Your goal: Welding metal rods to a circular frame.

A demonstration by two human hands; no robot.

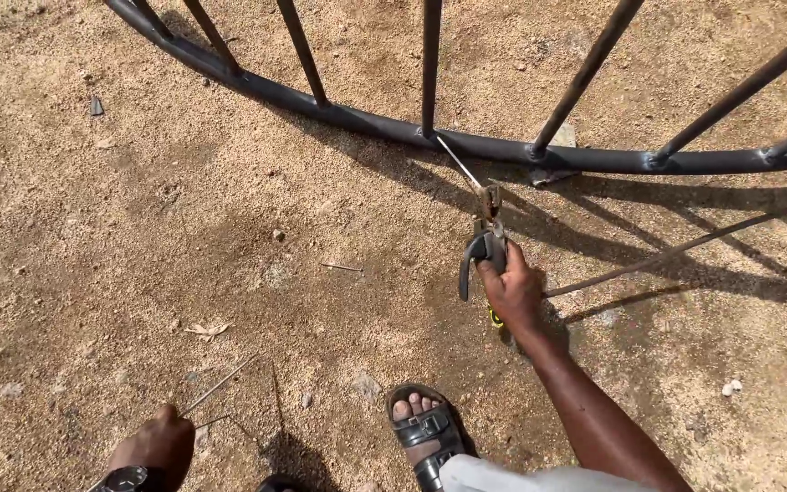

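Note:
My right hand (512, 292) grips a welding electrode holder (483, 248) with a dark lever. A thin welding rod (458, 163) sticks out of its jaws, and the rod's tip touches the joint where an upright bar meets the curved black metal rail (366, 121). My left hand (158, 444), with a wristwatch, is low at the bottom left edge. It holds thin spare rods (220, 384) that point up and to the right over the sand.
Several dark bars (430, 64) rise from the curved rail across the top. A loose thin rod (658, 257) lies on the sandy ground to the right. My sandalled foot (425, 428) stands at the bottom centre. Small stones dot the sand.

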